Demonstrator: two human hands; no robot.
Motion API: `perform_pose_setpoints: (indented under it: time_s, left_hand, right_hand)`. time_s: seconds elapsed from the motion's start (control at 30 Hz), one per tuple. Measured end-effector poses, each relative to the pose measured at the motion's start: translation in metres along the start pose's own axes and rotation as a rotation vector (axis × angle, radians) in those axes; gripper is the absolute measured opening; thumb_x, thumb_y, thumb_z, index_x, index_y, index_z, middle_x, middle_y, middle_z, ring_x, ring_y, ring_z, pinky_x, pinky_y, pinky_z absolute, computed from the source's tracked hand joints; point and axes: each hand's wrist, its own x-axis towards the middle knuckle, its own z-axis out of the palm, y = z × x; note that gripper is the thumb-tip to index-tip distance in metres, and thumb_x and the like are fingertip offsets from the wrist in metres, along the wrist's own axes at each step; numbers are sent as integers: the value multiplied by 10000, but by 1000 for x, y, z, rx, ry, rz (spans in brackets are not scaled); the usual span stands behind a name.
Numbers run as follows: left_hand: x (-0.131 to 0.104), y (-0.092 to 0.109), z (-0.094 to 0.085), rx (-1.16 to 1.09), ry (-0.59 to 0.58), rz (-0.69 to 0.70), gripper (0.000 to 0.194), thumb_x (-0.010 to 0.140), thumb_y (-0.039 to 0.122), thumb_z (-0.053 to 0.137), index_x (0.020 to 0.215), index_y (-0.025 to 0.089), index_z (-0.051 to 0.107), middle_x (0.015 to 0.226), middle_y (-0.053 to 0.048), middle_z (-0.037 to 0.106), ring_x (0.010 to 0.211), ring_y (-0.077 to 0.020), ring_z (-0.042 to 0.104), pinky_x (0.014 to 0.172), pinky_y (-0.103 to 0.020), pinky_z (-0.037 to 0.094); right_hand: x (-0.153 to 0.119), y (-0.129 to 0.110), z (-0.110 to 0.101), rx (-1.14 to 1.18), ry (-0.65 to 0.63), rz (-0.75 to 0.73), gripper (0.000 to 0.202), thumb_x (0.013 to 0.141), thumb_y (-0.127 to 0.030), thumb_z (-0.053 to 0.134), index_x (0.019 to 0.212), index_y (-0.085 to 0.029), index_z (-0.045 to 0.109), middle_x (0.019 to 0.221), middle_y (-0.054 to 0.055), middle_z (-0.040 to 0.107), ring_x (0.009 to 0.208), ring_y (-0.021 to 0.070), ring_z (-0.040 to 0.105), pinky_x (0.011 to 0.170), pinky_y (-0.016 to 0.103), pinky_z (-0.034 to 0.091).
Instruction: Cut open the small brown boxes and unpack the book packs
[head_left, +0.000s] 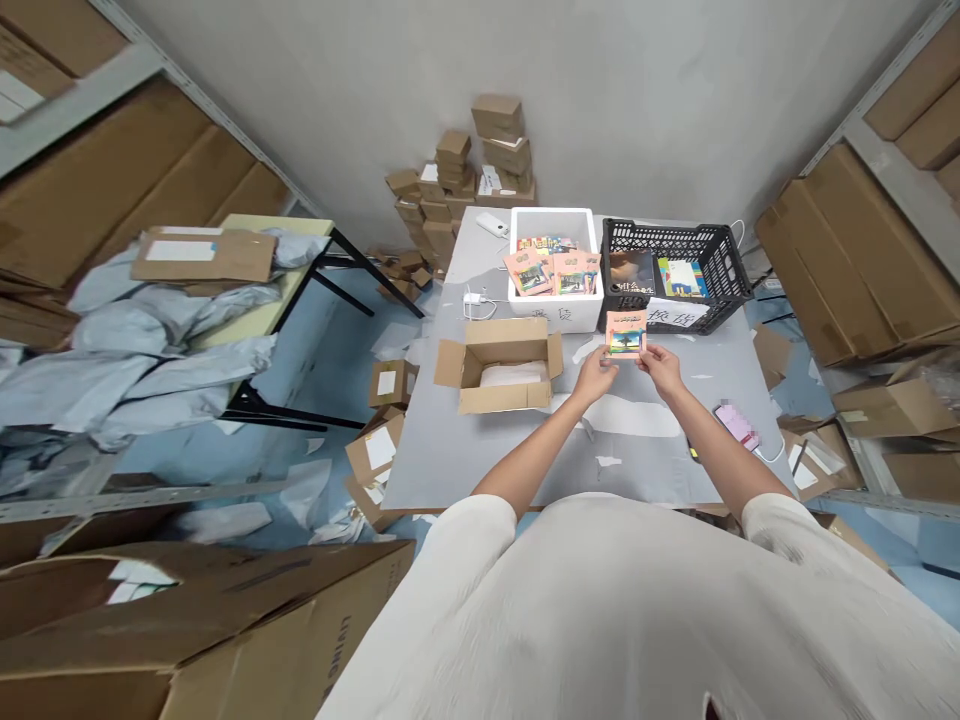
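Plain grey wall [637, 100], blue floor [341, 355], shelving [82, 105] on both sides, black-legged yellowish table [294, 283] at left.

By the look of it, we're in a parcel-packing storeroom. Big cartons [112, 190] crowd the shelves [81, 107] on both sides, and grey mailing bags [82, 385] lie heaped at the left. On the desk [480, 465], an open box [502, 399] stands near bins [525, 317] of booklets [574, 278].

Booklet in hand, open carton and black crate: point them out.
Booklet [625, 338]: head view, middle of the printed cover.
Open carton [504, 401]: head view, near side.
Black crate [679, 240]: head view, far wall.
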Motion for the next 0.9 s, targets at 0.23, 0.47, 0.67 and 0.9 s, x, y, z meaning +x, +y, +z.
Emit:
perform_pose_setpoints:
  time_s: [0.23,0.47,0.67,0.9]
  left_hand:
    - [55,28,37,-22,12,20,595,890,159,731,1479,222,673,1552,-142,657,1269,-284,722,1086,-420,603]
    - [109,40,62,-22,-23,46,562,872,152,730,1430,208,684,1558,-146,642,1267,-281,722,1085,-420,612]
    - [149,38,64,56,112,98,607,885,152,724,1486,210,662,1732,-164,472,1370,-327,679,1196,-480,553]
    - [125,2,63,147,73,49,528,887,121,665,1405,216,694,1647,-159,540,1276,-289,702,1154,-487,576]
  right_hand:
    - [63,-26,-22,26,0,-21,319,747,-356,885,1008,-218,764,841,10,763,769,161,725,734,278,642]
    - [123,-38,-36,33,-8,7,315,758,-347,881,1014,-218,751,801,-7,744,780,167,741,729,270,656]
    - [162,-50,-21,168,-73,-4,315,827,-278,890,1081,-224,712,1007,52,802,1051,226,811,937,366,706]
    - [136,-16,-19,141,-212,159,143,902,-177,848,1006,-206,755,981,84,840,979,212,833,990,386,699]
